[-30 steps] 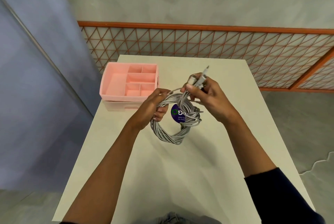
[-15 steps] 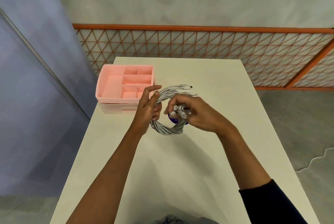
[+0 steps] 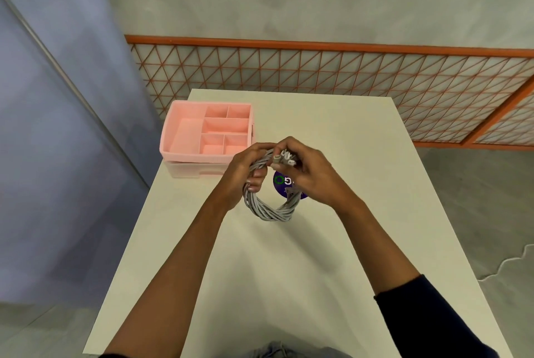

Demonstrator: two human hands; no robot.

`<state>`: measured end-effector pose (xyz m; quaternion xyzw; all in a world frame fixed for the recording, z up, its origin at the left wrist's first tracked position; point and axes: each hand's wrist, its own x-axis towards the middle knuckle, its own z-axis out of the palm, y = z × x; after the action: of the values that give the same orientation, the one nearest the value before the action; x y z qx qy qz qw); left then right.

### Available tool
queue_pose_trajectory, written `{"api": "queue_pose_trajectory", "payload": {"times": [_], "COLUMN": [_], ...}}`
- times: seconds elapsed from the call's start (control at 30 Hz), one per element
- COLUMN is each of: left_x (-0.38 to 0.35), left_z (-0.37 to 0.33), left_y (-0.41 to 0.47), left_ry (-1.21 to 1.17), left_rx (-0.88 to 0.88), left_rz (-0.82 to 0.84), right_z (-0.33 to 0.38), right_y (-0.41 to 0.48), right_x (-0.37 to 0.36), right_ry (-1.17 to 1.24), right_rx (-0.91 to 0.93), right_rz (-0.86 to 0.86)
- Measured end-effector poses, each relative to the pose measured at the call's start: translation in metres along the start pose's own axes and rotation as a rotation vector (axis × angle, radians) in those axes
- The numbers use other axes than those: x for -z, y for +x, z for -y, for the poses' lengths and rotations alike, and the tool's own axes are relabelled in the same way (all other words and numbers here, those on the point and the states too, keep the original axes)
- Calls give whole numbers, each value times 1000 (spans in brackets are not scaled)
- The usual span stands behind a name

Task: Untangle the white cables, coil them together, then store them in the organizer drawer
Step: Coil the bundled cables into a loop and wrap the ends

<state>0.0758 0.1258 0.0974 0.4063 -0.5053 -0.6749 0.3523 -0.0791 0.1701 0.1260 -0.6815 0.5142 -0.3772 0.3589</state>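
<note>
Gripping the cable coil (image 3: 268,211), left hand (image 3: 239,173) and right hand (image 3: 313,174) partly hide a purple sticker (image 3: 281,182) beside the organizer (image 3: 190,156).

One wide-angle view, worn on the person's head, looks forward and steeply down from above the near end of the pale rectangular surface (image 3: 332,132). Both forearms enter from 6 o'clock, and the left hand (image 3: 242,168) and right hand (image 3: 310,174) meet close under the lens at frame centre. The pink plastic compartment organizer (image 3: 169,129) sits toward 10 o'clock, farther off. The orange lattice railing (image 3: 318,47) spans 12 o'clock, bowed by the lens.
</note>
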Motion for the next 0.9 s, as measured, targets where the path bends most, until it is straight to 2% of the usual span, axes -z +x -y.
{"api": "queue_pose_trajectory", "payload": {"times": [0.07,0.17,0.27,0.33,0.4,0.47,0.5,0.63,0.73,0.77,0.8,0.87,0.9], "left_x": [0,-4,-8,-6,-4,-7,-10,-15,-17,-18,-19,-21,-20], "left_z": [-5,-7,-4,-2,-3,-6,-6,4,11,11,11,11,12], "left_y": [2,3,5,5,1,-2,-2,7,6,5,4,4,5], "left_ry": [67,98,23,-29,44,234,289,256,202,154,114,51,18], "left_rx": [22,-39,-40,1,1,-28,-39,-102,-101,-106,-112,-125,-129], "left_rz": [29,37,70,157,269,290,244,25,-14,-8,5,12,6], "right_z": [-4,-10,-14,-13,-10,-8,-7,-5,-3,-4,-7,-17,-23], "right_y": [2,1,-1,0,2,3,4,5,2,-1,-3,-7,-10], "right_x": [12,26,16,7,9,15,16,19,40,46,52,60,64], "right_ry": [39,124,-83,-153,-161,-161,-159,-162,-5,40,49,52,59], "right_rx": [-32,-59,31,44,21,-19,-29,-38,-131,-112,-71,-42,-92], "right_rz": [-11,-7,-130,-247,-285,-242,-214,-85,111,97,-5,-382,-577]}}
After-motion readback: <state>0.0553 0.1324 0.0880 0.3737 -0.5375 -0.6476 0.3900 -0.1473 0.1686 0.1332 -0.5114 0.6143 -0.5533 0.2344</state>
